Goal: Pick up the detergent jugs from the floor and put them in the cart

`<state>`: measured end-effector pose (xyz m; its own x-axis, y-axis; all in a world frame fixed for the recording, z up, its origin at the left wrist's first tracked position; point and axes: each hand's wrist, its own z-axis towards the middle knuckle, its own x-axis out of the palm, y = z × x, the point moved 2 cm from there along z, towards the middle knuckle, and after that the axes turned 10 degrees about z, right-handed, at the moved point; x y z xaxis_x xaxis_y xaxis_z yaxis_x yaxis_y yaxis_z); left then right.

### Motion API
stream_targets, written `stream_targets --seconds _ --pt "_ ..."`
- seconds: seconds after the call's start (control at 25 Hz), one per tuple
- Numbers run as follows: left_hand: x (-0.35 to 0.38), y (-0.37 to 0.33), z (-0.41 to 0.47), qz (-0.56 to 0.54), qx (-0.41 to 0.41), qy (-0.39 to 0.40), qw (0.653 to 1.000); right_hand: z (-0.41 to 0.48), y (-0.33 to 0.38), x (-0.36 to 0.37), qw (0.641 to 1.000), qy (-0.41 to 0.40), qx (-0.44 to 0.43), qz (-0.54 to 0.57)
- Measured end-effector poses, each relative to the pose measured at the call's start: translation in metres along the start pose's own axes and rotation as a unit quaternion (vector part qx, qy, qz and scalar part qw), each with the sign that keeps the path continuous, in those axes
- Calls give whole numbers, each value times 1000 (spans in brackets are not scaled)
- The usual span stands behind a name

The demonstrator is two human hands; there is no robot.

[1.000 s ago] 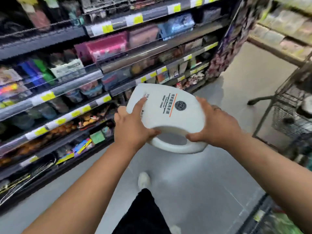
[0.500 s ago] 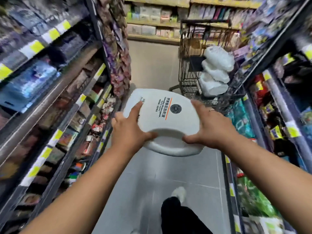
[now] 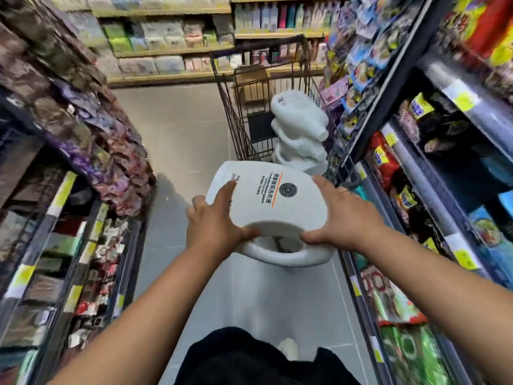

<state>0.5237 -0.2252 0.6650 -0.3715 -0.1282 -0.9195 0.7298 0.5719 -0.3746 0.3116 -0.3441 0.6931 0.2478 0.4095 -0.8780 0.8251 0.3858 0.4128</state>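
Left side: stocked shelf rack (image 3: 69, 190) with yellow price tags, packets blurred, not relevant.

Left hand (image 3: 216, 220) grips the white plastic detergent jug (image 3: 266, 201) on its left flank. Its fingers (image 3: 227, 190) are spread over the top face and the thumb is pressed in at the near edge by the handle loop.

The jug is in the air at about waist level over the grey tiled floor (image 3: 180, 129). It lies flat with the label up. Long axis runs away from the person: handle loop nearest the body, far end pointing down the aisle.

Right hand (image 3: 344, 218) mirrors the grip on the right flank, fingers (image 3: 322, 184) wrapped over the top edge and thumb at the handle side. Ring on one finger. Both hands are loaded, neither is free.

Key relation: the dark wire shopping cart (image 3: 222, 87) stands ahead and slightly right of the jug, roughly in line with its long axis. The right hand is on the cart's side. Stacked white jugs (image 3: 299, 134) already sit in the basket against its right wall, so free space looks to be on the left.

My read: mid-carry. Next it needs a forward reach and a lift over the near rim.

Right side: stocked shelf rack (image 3: 444, 190), close to the cart.
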Motion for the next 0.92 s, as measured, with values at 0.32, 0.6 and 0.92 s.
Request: stream_targets --seconds 0.32,0.6,0.92 --pt "26 -57 197 84 87 70 990 150 -41 -6 989 7 102 104" --pt "57 -84 376 159 167 172 958 279 -51 15 959 18 238 153" --pt "98 -105 478 240 199 239 920 360 -74 47 927 66 308 203"
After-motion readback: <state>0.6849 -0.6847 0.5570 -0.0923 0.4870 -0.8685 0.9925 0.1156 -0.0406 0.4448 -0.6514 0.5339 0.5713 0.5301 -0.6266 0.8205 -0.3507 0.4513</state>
